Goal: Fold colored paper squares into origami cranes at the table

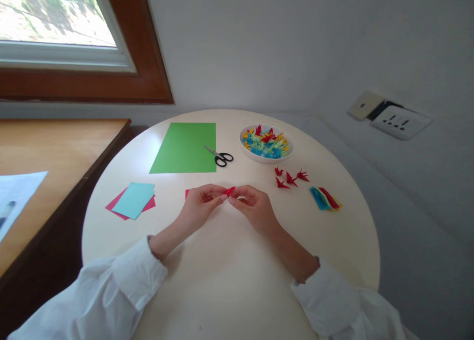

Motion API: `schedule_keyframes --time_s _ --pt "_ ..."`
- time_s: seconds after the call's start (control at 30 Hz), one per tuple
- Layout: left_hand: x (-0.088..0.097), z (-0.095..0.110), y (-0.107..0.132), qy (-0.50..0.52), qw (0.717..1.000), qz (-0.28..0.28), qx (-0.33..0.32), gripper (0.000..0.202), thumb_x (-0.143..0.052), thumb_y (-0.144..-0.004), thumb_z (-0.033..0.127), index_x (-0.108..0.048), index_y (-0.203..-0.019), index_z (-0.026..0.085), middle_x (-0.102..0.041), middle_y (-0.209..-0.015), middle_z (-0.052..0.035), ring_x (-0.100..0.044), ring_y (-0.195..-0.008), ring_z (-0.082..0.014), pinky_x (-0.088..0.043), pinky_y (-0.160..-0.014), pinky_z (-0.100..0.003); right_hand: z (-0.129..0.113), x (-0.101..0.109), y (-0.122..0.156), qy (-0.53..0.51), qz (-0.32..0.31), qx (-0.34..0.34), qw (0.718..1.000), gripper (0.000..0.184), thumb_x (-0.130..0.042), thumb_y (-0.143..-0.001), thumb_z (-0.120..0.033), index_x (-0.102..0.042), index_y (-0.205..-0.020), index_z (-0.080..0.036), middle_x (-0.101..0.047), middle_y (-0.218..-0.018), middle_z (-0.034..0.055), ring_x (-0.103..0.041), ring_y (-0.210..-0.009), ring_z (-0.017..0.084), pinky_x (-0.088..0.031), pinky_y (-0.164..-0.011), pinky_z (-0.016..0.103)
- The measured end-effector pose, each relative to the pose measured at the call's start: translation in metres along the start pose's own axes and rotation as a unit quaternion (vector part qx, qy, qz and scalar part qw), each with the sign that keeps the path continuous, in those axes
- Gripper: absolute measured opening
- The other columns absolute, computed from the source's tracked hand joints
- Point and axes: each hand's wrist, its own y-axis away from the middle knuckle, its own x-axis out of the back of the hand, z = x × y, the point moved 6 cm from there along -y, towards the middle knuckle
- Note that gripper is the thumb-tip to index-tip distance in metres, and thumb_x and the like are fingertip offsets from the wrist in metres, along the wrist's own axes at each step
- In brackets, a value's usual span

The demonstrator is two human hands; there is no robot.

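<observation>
Between my two hands, over the middle of the white round table (229, 281), is a small folded piece of red paper (230, 191). My left hand (203, 202) pinches its left side between thumb and fingers. From the right, my right hand (253, 202) pinches the other side. Part of a red paper sheet (187, 193) shows behind my left hand, the rest of it hidden. Several red paper cranes (291, 179) lie beyond my right hand. My fingers cover much of the folded paper, so its exact shape is hard to make out.
Scissors (221, 158) lie partly on a green sheet (185, 147). A white bowl (267, 159) of colourful paper cranes stands at the back right. Blue and red paper squares (134, 201) lie left, folded coloured strips (326, 199) right. A wooden desk (66, 142) stands beyond the table's left edge.
</observation>
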Motion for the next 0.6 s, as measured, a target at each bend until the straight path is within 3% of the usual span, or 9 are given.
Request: schedule_keyframes --time_s 0.33,0.6 --pt "-0.0064 0.0005 0.0043 0.075 0.997 0.001 0.027 0.026 -0.071 -0.062 0.036 -0.063 -0.068 0.013 -0.064 -0.064 -0.0017 -0.059 -0.063 -0.0119 -0.046 -0.063 -0.024 -0.0079 0.0027 0.0046 0.078 0.028 0.11 0.99 0.007 -0.066 -0.068 -0.023 -0.065 -0.074 -0.019 -0.067 -0.082 0.0044 -0.061 -0.079 0.017 -0.048 -0.067 0.029" --pt "-0.0029 0.0021 0.0042 0.011 0.999 0.026 -0.024 0.021 -0.067 -0.066 0.035 -0.063 -0.07 0.014 -0.063 -0.069 -0.0023 -0.056 -0.065 -0.0126 -0.044 -0.061 -0.025 -0.0088 0.0024 0.0079 0.07 0.039 0.126 0.989 0.005 -0.066 -0.07 -0.023 -0.066 -0.075 -0.02 -0.07 -0.081 0.0046 -0.063 -0.078 0.018 -0.049 -0.074 0.033"
